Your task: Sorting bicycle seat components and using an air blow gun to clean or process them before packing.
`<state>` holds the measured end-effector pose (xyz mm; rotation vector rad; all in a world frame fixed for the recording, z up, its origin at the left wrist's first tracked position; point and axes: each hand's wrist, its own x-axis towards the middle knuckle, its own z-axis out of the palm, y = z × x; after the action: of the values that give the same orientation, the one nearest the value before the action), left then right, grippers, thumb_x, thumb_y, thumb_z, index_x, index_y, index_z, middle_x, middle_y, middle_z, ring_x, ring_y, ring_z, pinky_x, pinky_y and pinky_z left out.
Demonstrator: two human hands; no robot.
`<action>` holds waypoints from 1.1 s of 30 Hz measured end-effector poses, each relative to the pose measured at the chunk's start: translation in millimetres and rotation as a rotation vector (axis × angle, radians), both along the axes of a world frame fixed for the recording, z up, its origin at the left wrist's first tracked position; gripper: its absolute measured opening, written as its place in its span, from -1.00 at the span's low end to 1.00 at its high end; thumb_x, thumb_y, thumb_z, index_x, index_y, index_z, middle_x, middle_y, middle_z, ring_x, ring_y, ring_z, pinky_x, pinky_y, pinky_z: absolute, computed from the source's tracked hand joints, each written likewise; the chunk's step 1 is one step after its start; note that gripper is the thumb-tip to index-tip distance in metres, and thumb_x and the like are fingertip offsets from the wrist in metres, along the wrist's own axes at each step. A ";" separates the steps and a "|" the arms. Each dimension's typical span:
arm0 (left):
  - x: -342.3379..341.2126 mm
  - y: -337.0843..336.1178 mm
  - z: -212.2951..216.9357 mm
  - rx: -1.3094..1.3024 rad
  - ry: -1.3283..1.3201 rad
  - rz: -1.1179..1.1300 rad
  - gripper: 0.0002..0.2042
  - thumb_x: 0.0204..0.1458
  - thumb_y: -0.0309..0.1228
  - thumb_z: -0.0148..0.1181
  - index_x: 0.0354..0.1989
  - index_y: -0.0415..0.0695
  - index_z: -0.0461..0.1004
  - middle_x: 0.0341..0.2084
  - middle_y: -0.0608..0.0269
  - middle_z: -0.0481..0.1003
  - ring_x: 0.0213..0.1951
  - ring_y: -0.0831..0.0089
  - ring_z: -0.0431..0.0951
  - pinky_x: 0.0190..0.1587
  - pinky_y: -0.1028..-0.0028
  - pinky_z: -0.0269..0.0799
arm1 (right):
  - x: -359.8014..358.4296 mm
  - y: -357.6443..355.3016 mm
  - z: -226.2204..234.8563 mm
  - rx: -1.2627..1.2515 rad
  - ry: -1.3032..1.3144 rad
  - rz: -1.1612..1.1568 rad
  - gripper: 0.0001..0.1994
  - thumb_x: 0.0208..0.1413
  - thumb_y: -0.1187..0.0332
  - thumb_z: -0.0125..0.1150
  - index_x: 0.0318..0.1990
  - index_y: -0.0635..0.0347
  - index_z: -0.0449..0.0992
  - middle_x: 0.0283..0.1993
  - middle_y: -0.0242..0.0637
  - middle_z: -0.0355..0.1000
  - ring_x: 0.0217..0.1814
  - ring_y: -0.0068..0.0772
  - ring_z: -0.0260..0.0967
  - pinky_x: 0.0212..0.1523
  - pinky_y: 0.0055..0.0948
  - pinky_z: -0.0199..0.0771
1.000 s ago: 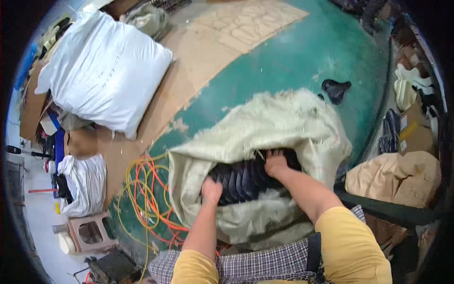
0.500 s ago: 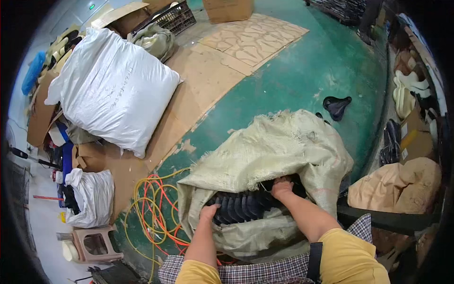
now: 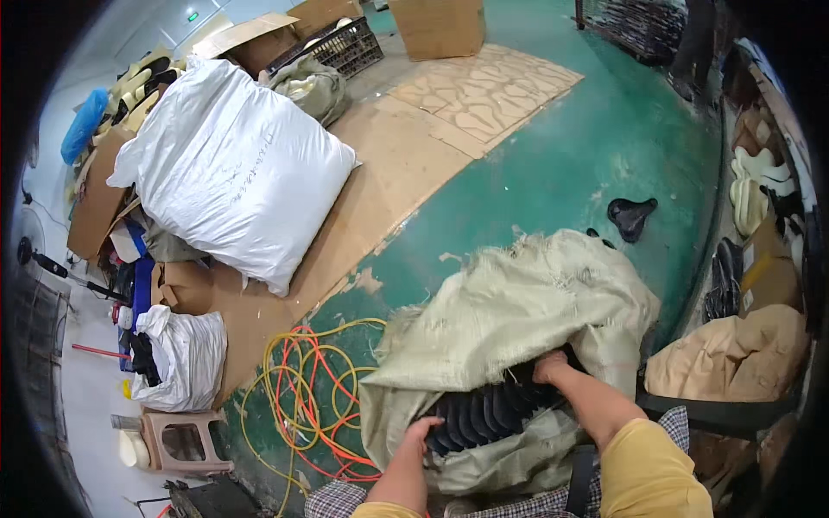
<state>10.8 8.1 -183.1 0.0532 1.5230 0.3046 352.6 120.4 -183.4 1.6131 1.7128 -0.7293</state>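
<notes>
A large pale green woven sack [image 3: 518,302] lies in front of me, its mouth gaping towards me. Inside it, a row of nested black curved pieces, which look like bicycle saddles [image 3: 484,416], shows through the opening. My left hand [image 3: 420,429] is at the left end of the row, thumb on top and the other fingers mostly hidden behind it. At the right end, my right hand [image 3: 550,367] reaches under the sack's upper flap, its fingers out of sight among the black pieces. One loose black saddle [image 3: 630,217] rests on the green floor beyond the sack.
Yellow and orange hoses [image 3: 302,388] lie coiled to the left, near a plastic stool [image 3: 186,423] and a small white sack [image 3: 194,354]. A big stuffed white sack [image 3: 250,164] sits on cardboard [image 3: 389,164]. To the right are brown paper [image 3: 725,358] and boxes. A person's legs [image 3: 691,52] show at the far right.
The view has shifted, so everything sits further right and lower. Both hands stay at the ends of the black row; the right hand remains under the flap.
</notes>
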 end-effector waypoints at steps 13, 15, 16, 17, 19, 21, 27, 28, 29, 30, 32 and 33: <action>17.7 6.0 41.0 0.263 0.222 0.122 -0.40 -0.33 -0.53 0.24 0.02 -0.37 0.25 -0.04 -0.02 0.35 -0.04 0.18 0.39 0.00 0.31 0.31 | 7.1 -8.8 22.5 0.010 0.083 -0.281 -0.21 -0.14 0.06 0.07 0.26 0.26 0.02 0.32 0.13 -0.14 0.33 -0.02 -0.06 0.24 -0.32 0.05; -0.9 -9.9 28.6 0.211 0.119 0.147 -0.37 -0.28 -0.56 0.20 0.09 -0.34 0.19 0.05 -0.01 0.29 0.03 0.13 0.33 0.03 0.27 0.27 | -0.4 -9.7 36.5 -0.008 0.092 -0.329 -0.24 -0.14 0.05 0.07 0.22 0.28 0.10 0.31 0.11 -0.09 0.32 -0.04 -0.03 0.24 -0.32 0.05; -11.1 -17.6 19.3 0.152 -0.052 0.139 -0.41 -0.28 -0.58 0.18 0.06 -0.32 0.23 0.02 0.00 0.32 0.01 0.13 0.34 0.02 0.27 0.28 | -3.4 -9.2 41.4 -0.020 0.103 -0.387 -0.28 -0.15 0.05 0.07 0.18 0.31 0.18 0.30 0.09 -0.04 0.31 -0.05 -0.01 0.25 -0.33 0.05; -13.1 -22.2 13.7 0.093 -0.227 0.120 -0.45 -0.27 -0.60 0.17 0.04 -0.30 0.26 -0.01 0.00 0.35 0.00 0.12 0.35 0.01 0.27 0.29 | 1.3 -11.1 33.7 -0.018 0.095 -0.390 -0.28 -0.15 0.05 0.07 0.18 0.31 0.18 0.30 0.09 -0.04 0.31 -0.05 -0.01 0.25 -0.33 0.05; -4.5 -23.0 10.4 0.157 -0.294 0.097 -0.48 -0.30 -0.56 0.20 -0.01 -0.26 0.34 -0.11 0.04 0.43 -0.08 0.13 0.41 0.02 0.27 0.29 | 14.8 -18.6 7.1 -0.026 0.195 -0.536 -0.32 -0.19 0.09 0.10 0.11 0.34 0.26 0.24 0.06 0.08 0.27 -0.07 0.06 0.23 -0.35 0.09; 16.2 -5.7 36.7 0.046 0.156 -0.172 -0.48 -0.38 -0.53 0.24 -0.07 -0.24 0.39 -0.23 0.09 0.48 -0.20 0.18 0.46 -0.06 0.25 0.34 | 32.8 -25.0 4.4 0.009 0.343 -0.637 -0.38 -0.25 0.16 0.13 0.02 0.36 0.34 0.19 0.06 0.16 0.22 -0.07 0.14 0.20 -0.35 0.14; -49.3 22.9 51.9 0.117 0.054 -0.153 -0.76 -0.45 -0.44 0.20 -0.49 -0.17 0.49 -0.54 0.17 0.48 -0.52 0.21 0.42 -0.41 0.32 0.34 | 10.6 43.0 114.6 -0.309 0.334 -0.138 -0.28 -0.28 -0.02 0.21 0.06 0.27 0.34 0.14 0.10 0.21 0.17 -0.11 0.18 0.15 -0.32 0.20; -50.7 26.2 55.5 0.094 0.031 -0.097 -0.73 -0.44 -0.44 0.19 -0.43 -0.18 0.49 -0.50 0.16 0.50 -0.47 0.23 0.46 -0.37 0.31 0.38 | 21.2 45.2 115.0 -0.178 0.412 -0.288 -0.27 -0.24 -0.09 0.20 0.06 0.27 0.35 0.14 0.09 0.21 0.20 -0.10 0.16 0.17 -0.32 0.16; -53.3 24.0 54.0 0.082 0.019 -0.041 -0.69 -0.43 -0.44 0.19 -0.38 -0.19 0.49 -0.47 0.15 0.51 -0.42 0.24 0.49 -0.33 0.31 0.42 | 27.4 47.8 109.7 -0.059 0.452 -0.309 -0.23 -0.22 -0.09 0.22 0.11 0.27 0.29 0.18 0.05 0.18 0.25 -0.12 0.09 0.23 -0.36 0.06; -57.2 15.6 50.4 0.065 0.028 -0.027 -0.69 -0.43 -0.44 0.19 -0.38 -0.19 0.49 -0.47 0.15 0.51 -0.42 0.24 0.49 -0.33 0.31 0.42 | 19.9 46.1 125.1 0.024 0.774 -0.314 -0.16 -0.21 -0.09 0.25 0.18 0.27 0.18 0.25 -0.01 0.09 0.32 -0.15 -0.02 0.29 -0.37 -0.07; -35.9 17.3 38.0 -0.012 -0.135 0.161 -0.63 -0.39 -0.43 0.19 -0.27 -0.20 0.46 -0.38 0.15 0.52 -0.35 0.23 0.50 -0.23 0.29 0.41 | 38.6 31.3 86.8 0.088 0.716 -0.395 -0.12 -0.24 -0.06 0.29 0.20 0.28 0.13 0.28 -0.01 0.03 0.34 -0.18 -0.07 0.30 -0.38 -0.11; -25.9 15.0 34.6 -0.013 -0.140 0.166 -0.63 -0.39 -0.43 0.19 -0.27 -0.20 0.46 -0.38 0.15 0.52 -0.35 0.23 0.50 -0.23 0.29 0.41 | 43.8 26.5 72.7 0.149 0.684 -0.450 -0.08 -0.27 -0.04 0.33 0.22 0.29 0.08 0.31 -0.01 -0.03 0.36 -0.21 -0.12 0.31 -0.39 -0.15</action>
<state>-15.1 23.1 -148.6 -0.1034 1.3927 0.4219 396.4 146.9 -110.7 2.0344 1.8946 -1.5447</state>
